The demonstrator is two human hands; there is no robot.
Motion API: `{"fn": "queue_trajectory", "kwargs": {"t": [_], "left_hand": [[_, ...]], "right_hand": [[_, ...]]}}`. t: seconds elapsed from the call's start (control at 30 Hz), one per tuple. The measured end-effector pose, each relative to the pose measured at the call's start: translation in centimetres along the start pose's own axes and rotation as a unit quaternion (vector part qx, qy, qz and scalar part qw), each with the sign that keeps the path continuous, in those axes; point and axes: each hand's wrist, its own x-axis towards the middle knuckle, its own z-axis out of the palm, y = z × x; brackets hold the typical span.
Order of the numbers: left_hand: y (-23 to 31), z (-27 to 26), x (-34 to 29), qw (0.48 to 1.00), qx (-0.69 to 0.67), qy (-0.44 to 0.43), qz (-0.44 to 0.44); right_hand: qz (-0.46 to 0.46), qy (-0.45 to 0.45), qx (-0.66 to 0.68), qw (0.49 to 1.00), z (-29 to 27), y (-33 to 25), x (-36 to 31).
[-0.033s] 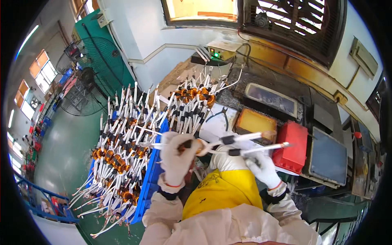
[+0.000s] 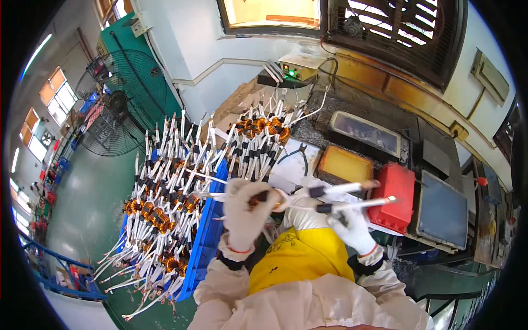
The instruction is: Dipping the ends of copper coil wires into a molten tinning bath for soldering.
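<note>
My left hand (image 2: 245, 212), in a white glove, is closed around a copper-wound ring coil (image 2: 258, 199), which its fingers partly hide. From the coil, white sleeved leads (image 2: 357, 204) with black bands and bare copper-coloured ends stretch to the right, a little blurred. Just under these leads is my gloved right hand (image 2: 355, 231), its fingers bent but apart, close to the lower lead; whether they touch it is hard to see. Beside my left hand stands a blue crate (image 2: 201, 247) heaped with similar coils (image 2: 157, 217) and their white leads.
More coils (image 2: 258, 127) lie behind the crate. Pliers (image 2: 295, 158) rest on a white sheet. To the right are an amber-filled tray (image 2: 345, 165), a red box (image 2: 391, 195) and a grey-topped tray (image 2: 441, 209). A control box (image 2: 300, 69) shows a green light; a large fan (image 2: 118, 102) stands left.
My left hand has shifted slightly right with the coil, and the lead ends have moved right and down a little. My right hand stays almost in the same place.
</note>
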Motion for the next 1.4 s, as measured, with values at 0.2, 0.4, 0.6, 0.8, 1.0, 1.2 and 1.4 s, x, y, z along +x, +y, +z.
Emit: {"fn": "queue_trajectory", "kwargs": {"t": [0.2,0.4,0.6,0.8,1.0,1.2,1.4], "left_hand": [[2.0,3.0,-2.3,0.984,-0.014,-0.106,0.141],[2.5,3.4,-2.5,0.971,-0.004,-0.150,0.185],[1.1,0.8,-1.5,0.985,0.045,0.052,0.155],[-2.8,0.4,-3.7,0.962,-0.200,-0.002,-0.185],[-2.1,3.3,-4.3,0.959,-0.148,-0.216,-0.108],[-1.0,4.8,-4.8,0.942,-0.232,-0.226,-0.092],[-0.8,3.4,-4.1,0.937,-0.144,-0.291,-0.131]], "right_hand": [[0.102,-0.176,0.683,0.702,3.8,-0.4,-0.9],[-0.001,0.020,0.400,0.916,6.7,-0.6,-1.7],[0.088,0.104,0.383,0.914,5.0,0.6,-2.0],[0.151,0.132,0.564,0.801,4.9,5.7,-3.0],[0.110,0.151,0.531,0.826,5.3,3.8,-3.0],[0.172,0.100,0.495,0.846,4.3,2.5,-4.3],[0.074,0.056,0.538,0.838,4.3,0.9,-3.2]]}}
